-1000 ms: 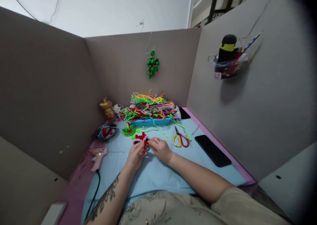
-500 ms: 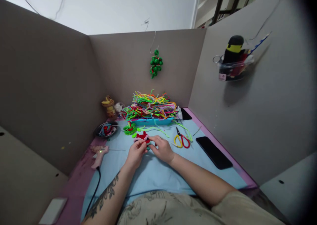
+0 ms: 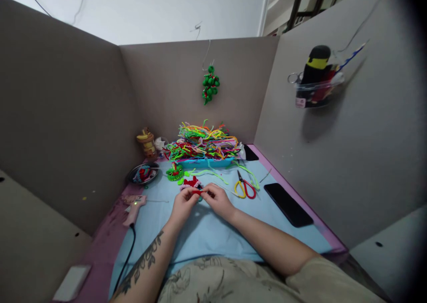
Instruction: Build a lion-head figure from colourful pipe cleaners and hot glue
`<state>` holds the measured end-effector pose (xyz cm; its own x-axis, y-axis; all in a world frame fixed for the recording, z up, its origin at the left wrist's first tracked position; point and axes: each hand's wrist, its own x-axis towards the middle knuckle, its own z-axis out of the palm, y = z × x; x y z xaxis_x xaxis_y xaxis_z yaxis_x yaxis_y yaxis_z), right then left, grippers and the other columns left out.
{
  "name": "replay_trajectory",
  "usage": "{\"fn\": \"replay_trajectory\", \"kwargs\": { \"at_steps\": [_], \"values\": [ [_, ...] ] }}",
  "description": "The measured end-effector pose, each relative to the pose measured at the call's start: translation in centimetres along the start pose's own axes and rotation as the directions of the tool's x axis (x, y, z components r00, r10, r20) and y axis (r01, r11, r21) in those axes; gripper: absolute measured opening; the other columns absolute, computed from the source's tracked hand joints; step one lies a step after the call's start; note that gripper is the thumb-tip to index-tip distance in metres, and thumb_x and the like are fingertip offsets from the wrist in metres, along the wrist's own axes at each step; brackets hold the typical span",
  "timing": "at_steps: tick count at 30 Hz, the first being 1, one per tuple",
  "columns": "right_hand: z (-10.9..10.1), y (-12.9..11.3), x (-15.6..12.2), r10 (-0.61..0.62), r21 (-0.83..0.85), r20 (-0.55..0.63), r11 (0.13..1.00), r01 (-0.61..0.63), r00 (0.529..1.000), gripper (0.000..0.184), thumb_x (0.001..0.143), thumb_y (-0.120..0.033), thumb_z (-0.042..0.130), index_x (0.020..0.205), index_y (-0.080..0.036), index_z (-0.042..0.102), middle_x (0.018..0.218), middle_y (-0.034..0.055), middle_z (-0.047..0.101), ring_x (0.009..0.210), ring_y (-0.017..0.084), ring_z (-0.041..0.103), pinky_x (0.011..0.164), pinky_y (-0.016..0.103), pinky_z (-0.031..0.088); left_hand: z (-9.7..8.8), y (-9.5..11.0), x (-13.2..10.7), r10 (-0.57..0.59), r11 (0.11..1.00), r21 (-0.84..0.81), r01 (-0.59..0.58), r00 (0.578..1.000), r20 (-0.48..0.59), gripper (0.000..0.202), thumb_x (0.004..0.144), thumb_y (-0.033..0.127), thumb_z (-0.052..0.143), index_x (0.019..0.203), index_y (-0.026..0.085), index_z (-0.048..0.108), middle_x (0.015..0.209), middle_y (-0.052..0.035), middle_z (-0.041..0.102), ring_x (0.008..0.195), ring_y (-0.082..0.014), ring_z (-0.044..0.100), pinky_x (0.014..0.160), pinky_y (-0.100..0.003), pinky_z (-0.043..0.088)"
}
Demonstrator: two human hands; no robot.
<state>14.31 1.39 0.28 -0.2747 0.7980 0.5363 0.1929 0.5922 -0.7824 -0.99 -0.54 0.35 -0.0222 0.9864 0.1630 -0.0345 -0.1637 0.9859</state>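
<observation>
Both of my hands meet over the blue cloth at the middle of the table. My left hand (image 3: 185, 202) is closed, thumb and fingers pinching one end of a small red fuzzy piece (image 3: 197, 192). Its other end sits between the fingertips of my right hand (image 3: 216, 199), also closed. Just beyond the fingers lies a red and pink fuzzy shape (image 3: 191, 182), partly hidden by them. A bit of teal shows under the fingertips. Farther off is a green fuzzy face ornament (image 3: 175, 173) with eyes and a red part.
A blue tray (image 3: 207, 163) holds a heap of coloured pipe cleaners (image 3: 203, 143). To the right lie scissors (image 3: 245, 186) and a black phone (image 3: 288, 205). At left are a pink glue gun (image 3: 135, 209) with a cord and a dark bowl (image 3: 154, 174). Grey partitions stand around.
My fingertips have drawn together, and the small red piece now shows between them. The red and pink shape stays just beyond my hands. The view has shifted slightly.
</observation>
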Motion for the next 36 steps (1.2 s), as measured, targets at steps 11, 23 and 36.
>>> {"fn": "replay_trajectory", "kwargs": {
  "at_steps": [11,23,36],
  "values": [
    [1.4,0.9,-0.2,0.344,0.421,0.313,0.785,-0.454,0.885,0.033,0.077,-0.049,0.058,0.079,-0.016,0.058,0.048,-0.006,0.046,0.039,0.006,0.035,0.039,0.019,0.024,0.0,0.4,0.1,-0.09,0.989,-0.122,0.088,0.996,-0.013,0.025,0.063,0.035,0.073,0.073,0.013,0.065,0.065,-0.0003,0.058,0.057,-0.0094,0.047,0.053,-0.019,0.035],
    [-2.0,-0.5,1.3,0.118,0.224,0.24,0.959,-0.174,0.963,0.021,0.075,-0.035,0.063,0.082,-0.015,0.068,0.077,0.0018,0.06,0.066,0.011,0.053,0.062,0.024,0.041,0.5,0.4,-0.6,-0.171,0.98,-0.064,0.19,0.957,0.236,0.026,0.068,0.038,0.068,0.066,0.014,0.057,0.054,0.0053,0.042,0.044,-0.0042,0.03,0.043,-0.018,0.02],
    [-2.2,0.5,1.7,0.321,0.419,0.201,0.826,-0.378,0.925,0.024,0.071,-0.039,0.066,0.074,-0.014,0.065,0.056,-0.0025,0.055,0.046,0.007,0.038,0.045,0.021,0.028,0.8,0.6,-0.8,-0.191,0.982,0.046,0.185,0.947,0.259,0.037,0.068,0.044,0.068,0.084,0.011,0.068,0.047,0.0047,0.041,0.043,-0.0062,0.029,0.044,-0.021,0.019]
  ]
}}
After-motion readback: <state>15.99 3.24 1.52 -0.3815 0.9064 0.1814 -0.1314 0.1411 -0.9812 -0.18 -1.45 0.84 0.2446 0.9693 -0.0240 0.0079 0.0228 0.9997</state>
